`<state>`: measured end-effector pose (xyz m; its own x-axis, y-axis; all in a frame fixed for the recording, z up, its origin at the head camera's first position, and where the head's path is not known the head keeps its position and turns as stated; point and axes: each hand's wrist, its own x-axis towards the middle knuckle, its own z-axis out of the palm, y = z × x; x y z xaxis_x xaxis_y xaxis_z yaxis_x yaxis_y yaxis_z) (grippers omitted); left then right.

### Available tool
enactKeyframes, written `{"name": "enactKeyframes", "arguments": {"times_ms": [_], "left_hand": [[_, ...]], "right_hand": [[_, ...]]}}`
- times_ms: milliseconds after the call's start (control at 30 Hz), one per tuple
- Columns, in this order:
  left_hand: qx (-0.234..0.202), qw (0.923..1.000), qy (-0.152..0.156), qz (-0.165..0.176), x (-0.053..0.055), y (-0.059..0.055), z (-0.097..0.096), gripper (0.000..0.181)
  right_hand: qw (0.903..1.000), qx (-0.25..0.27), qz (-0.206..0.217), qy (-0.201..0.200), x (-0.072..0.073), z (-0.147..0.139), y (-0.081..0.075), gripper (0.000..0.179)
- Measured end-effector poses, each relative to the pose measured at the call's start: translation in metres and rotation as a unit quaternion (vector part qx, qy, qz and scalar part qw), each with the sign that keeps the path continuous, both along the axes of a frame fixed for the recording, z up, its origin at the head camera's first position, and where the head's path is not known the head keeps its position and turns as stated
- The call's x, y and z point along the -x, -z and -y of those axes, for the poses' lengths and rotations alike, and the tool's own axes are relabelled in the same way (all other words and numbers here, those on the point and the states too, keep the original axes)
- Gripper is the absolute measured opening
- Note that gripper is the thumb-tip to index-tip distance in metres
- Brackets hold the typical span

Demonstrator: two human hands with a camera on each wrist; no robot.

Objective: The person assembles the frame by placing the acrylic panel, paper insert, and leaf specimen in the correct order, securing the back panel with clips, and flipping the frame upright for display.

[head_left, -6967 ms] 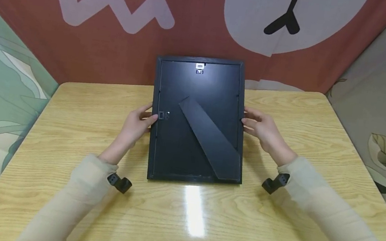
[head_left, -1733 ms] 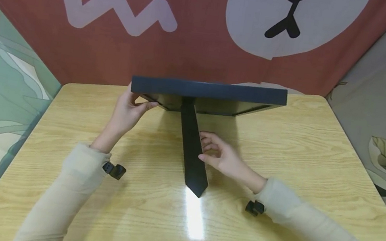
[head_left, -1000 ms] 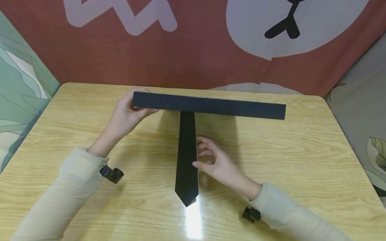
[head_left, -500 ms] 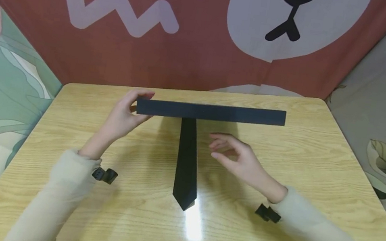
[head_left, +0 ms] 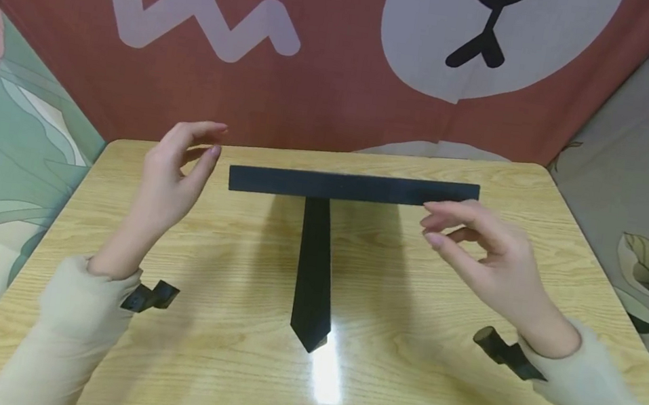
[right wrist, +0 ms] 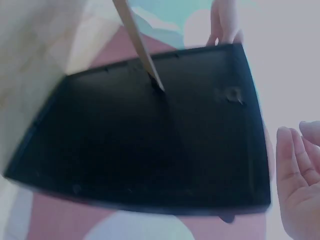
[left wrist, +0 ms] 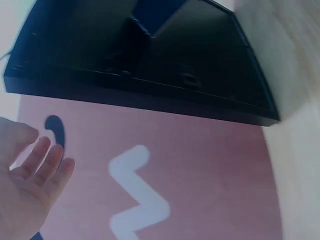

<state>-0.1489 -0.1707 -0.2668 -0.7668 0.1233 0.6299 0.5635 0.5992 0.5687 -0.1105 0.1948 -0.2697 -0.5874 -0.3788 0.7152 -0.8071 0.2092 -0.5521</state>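
A black picture frame [head_left: 357, 188] stands upright on the table, its top edge facing me and its back toward me. From that back its black easel leg [head_left: 315, 270] slants out to the tabletop. Left of the frame, my left hand [head_left: 168, 175] is held in the air with loosely bent fingers, a gap away from it. My right hand [head_left: 492, 262] overlaps the frame's right end in the head view. In the right wrist view its fingers [right wrist: 295, 165] are beside the frame's edge, apart from it. Both hands hold nothing. The frame's front is hidden.
The wood-grain table [head_left: 204, 365] reaches to a red cloth wall [head_left: 312, 112] close behind the frame. Patterned cloth walls stand at left and right. A small black wrist camera [head_left: 151, 296] sits on the left cuff, another [head_left: 508, 353] on the right.
Earlier both hands tilted the frame up and the right hand swung its leg out. Since half a second ago my left hand let go and drew left; my right hand moved rightward off the leg.
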Motion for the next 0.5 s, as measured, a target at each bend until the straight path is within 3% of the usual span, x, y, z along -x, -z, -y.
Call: {"name": "enactKeyframes", "arguments": {"times_ms": [233, 367, 500], "left_hand": [[-0.007, 0.9958, -0.015, -0.09, -0.012, -0.021, -0.011, 0.022], [0.018, 0.9917, -0.018, -0.126, -0.018, -0.026, -0.019, 0.022], [0.061, 0.985, 0.012, -0.161, -0.024, -0.025, -0.028, 0.021]], "right_hand": [[0.992, 0.121, 0.023, 0.027, 0.007, -0.02, -0.016, 0.033], [0.9919, 0.108, 0.04, 0.053, 0.013, -0.03, -0.018, 0.035], [0.9934, 0.047, 0.072, 0.076, 0.017, -0.036, -0.015, 0.044]]}}
